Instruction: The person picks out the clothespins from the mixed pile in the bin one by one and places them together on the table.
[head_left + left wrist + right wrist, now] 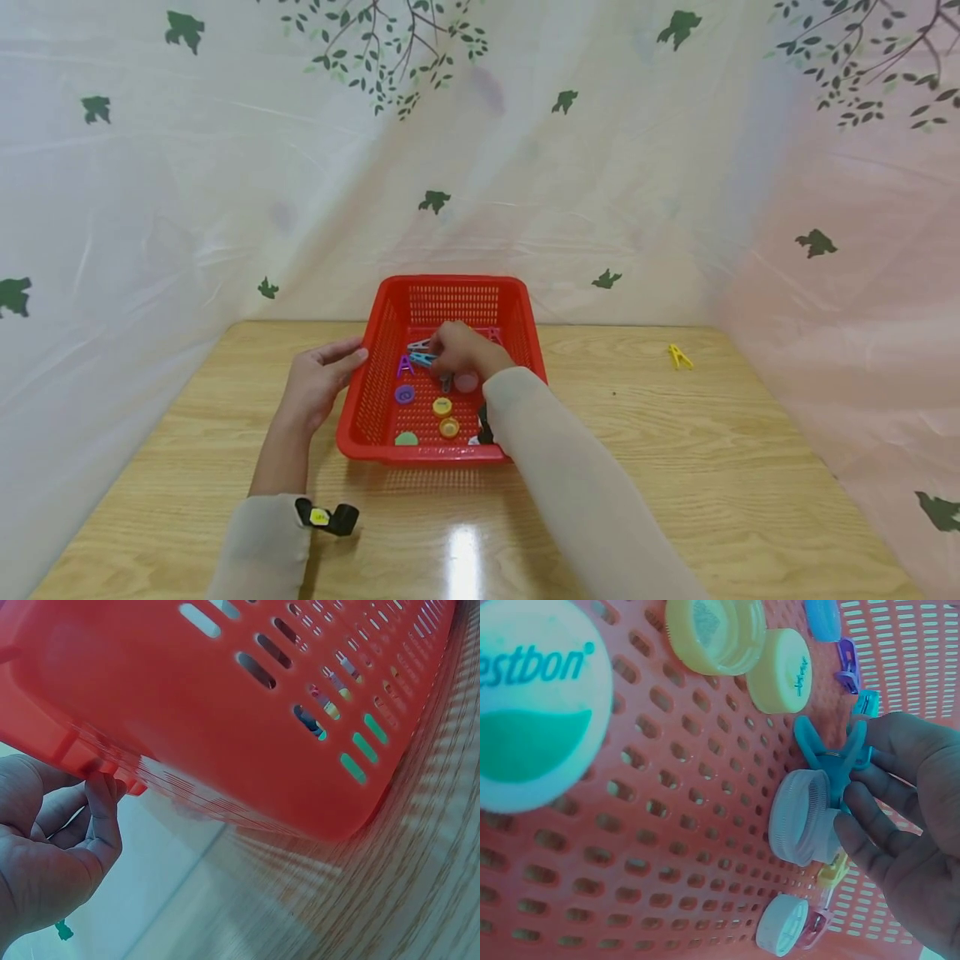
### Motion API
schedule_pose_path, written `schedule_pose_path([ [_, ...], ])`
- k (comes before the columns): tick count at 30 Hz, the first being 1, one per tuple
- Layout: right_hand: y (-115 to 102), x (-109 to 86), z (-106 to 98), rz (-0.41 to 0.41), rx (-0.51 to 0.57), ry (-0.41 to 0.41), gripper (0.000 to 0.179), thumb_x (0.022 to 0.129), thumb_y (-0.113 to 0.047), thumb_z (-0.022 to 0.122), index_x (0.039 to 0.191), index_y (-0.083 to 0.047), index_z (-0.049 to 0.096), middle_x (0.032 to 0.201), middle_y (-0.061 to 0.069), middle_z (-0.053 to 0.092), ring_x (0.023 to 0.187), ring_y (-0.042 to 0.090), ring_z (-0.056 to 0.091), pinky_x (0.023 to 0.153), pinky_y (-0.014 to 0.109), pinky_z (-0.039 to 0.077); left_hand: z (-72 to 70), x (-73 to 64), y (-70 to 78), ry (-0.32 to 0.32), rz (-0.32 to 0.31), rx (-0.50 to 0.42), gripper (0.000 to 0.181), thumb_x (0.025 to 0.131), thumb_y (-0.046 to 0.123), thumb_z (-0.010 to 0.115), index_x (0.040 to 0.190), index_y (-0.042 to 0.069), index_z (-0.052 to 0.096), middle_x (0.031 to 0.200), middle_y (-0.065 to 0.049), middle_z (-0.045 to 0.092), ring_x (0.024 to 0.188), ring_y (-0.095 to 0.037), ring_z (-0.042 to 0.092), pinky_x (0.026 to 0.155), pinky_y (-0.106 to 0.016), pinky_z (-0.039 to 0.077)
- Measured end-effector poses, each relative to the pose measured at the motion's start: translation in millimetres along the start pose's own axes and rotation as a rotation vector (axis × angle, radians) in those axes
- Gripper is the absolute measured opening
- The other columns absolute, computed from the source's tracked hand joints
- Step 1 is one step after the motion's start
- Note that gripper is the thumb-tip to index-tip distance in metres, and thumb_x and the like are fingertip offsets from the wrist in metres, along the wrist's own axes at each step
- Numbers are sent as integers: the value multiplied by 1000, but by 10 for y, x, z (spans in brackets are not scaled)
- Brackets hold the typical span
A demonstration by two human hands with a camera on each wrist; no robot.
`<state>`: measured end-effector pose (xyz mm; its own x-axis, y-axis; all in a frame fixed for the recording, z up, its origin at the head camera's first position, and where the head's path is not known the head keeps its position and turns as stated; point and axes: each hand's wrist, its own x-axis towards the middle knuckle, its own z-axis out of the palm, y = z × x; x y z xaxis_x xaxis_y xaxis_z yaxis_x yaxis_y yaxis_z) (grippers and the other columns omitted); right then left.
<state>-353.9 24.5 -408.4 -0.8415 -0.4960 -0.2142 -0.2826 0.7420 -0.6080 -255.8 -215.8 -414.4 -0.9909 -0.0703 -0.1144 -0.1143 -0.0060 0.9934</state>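
A red slotted plastic basket (362, 425) stands on the table. My left hand (318, 383) grips its left rim, and the left wrist view shows the fingers curled at the rim. Inside the basket, my right hand (457, 346) pinches a light-blue clothespin (865, 703) between thumb and finger. A greyish-blue clothespin (831, 761) lies just below those fingers, against a translucent bottle cap (799, 817). A purple clothespin (405, 365) and a pale-blue clothespin (417, 344) are to the left of the right hand.
Yellow caps (442, 407), a purple cap (405, 394) and a green-and-white cap (407, 438) lie nearer the basket's front. Far right on the table (637, 467) is a yellow clothespin (680, 357). A leaf-printed curtain (480, 167) hangs behind.
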Motion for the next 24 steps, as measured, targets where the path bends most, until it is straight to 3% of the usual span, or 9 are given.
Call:
schedule_pose_path([
  [5, -44, -18, -29, -10, 35, 26, 32, 91, -20, 80, 120, -11, 71, 102, 3, 68, 87, 19, 68, 81, 34, 62, 0, 4, 8, 5, -6, -14, 54, 96, 26, 74, 143, 5, 59, 141, -14, 58, 114, -18, 64, 92, -24, 56],
  [11, -111, -53, -65, -47, 147, 26, 21, 93, -14, 78, 112, -10, 72, 99, 6, 70, 79, 26, 73, 75, 37, 63, 6, -4, 24, 3, -13, -7, 54, 97, 26, 73, 144, 6, 58, 142, -14, 57, 116, -18, 63, 95, -26, 55],
  [24, -208, -112, -167, -70, 191, 70, 25, 89, -19, 82, 112, -15, 73, 100, 1, 70, 96, 32, 71, 83, 43, 62, 5, -17, 37, -4, -19, 9, 54, 98, 27, 71, 146, 7, 57, 145, -14, 55, 121, -20, 61, 98, -26, 54],
])
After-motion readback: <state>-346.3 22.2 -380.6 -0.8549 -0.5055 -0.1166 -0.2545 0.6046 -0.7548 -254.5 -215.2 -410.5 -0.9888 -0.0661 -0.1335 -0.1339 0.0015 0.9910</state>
